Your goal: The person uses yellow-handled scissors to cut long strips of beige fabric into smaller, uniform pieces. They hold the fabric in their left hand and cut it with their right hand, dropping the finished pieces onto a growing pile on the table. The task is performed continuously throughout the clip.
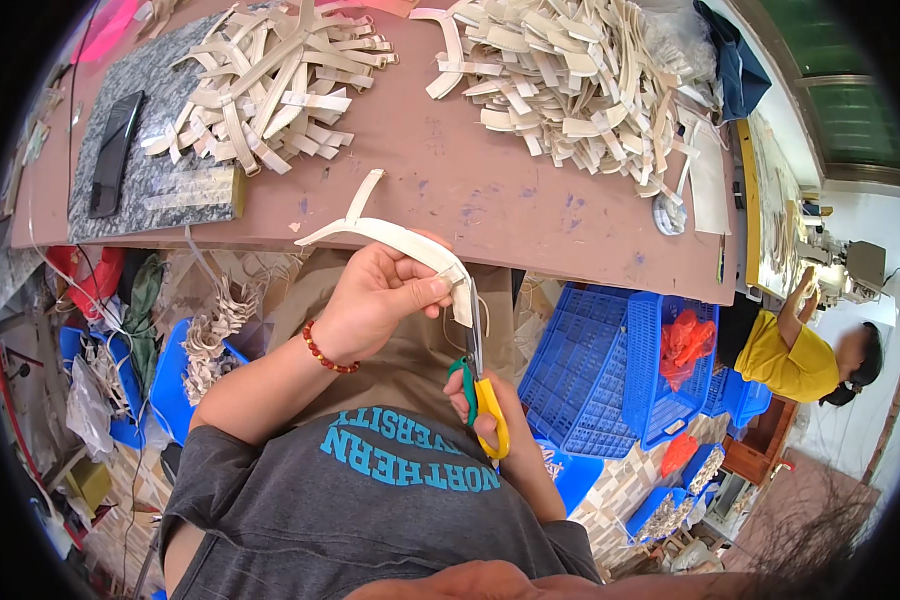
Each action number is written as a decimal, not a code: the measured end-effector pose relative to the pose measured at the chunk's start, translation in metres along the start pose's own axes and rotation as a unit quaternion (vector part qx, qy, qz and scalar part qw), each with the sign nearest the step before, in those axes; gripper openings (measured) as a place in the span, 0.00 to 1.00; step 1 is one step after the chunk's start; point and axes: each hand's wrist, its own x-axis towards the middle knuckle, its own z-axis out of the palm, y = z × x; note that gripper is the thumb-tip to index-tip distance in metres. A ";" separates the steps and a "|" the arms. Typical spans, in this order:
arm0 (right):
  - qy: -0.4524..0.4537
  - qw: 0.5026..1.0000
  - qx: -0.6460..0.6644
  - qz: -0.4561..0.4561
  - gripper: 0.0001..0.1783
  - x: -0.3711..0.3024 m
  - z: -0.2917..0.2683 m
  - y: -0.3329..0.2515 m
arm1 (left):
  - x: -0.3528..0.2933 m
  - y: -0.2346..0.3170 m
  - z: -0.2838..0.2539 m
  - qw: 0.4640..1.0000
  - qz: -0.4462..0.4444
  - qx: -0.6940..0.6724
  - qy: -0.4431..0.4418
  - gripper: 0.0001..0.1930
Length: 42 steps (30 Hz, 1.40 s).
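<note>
My left hand [382,296] pinches a cream forked strap piece [380,232] between thumb and fingers. Its split end points left over the table's near edge, and the other end bends down toward my right hand. In my right hand [515,425] are scissors with one green and one yellow handle [492,412], my fingers through the loops. Their blades point up against the strap's lower end, beside a thin hanging thread; whether the blades are parted is hard to see. Two heaps of similar straps lie across the table, a left heap [270,90] and a right heap [582,90].
The brown table [400,150] carries a grey speckled slab [88,222] with a dark phone [118,155]. Blue plastic crates [580,365] stand at the right, one with a red bag [686,345]. Blue bins hold straps at the left. A person in yellow [790,352] sits far right.
</note>
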 end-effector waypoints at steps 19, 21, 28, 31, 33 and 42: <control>0.042 0.991 -0.122 0.037 0.37 -0.002 -0.007 -0.011 | -0.003 0.011 0.000 0.996 -0.036 0.065 -0.046 0.17; 0.034 0.991 -0.123 0.036 0.37 -0.004 -0.011 -0.008 | -0.002 0.012 -0.001 0.994 -0.034 0.082 -0.058 0.16; 0.031 0.986 -0.158 0.039 0.31 -0.007 -0.012 -0.013 | -0.002 0.018 -0.003 0.989 -0.035 0.113 -0.086 0.15; 0.034 0.980 -0.191 0.036 0.26 -0.007 -0.010 -0.016 | -0.003 0.020 -0.002 0.987 -0.031 0.127 -0.090 0.15; 0.037 0.976 -0.212 0.038 0.22 -0.008 -0.009 -0.019 | -0.004 0.021 -0.002 0.987 -0.030 0.130 -0.095 0.15; 0.024 0.980 -0.189 0.049 0.20 -0.012 -0.010 -0.016 | -0.004 0.025 -0.001 0.986 -0.039 0.126 -0.105 0.15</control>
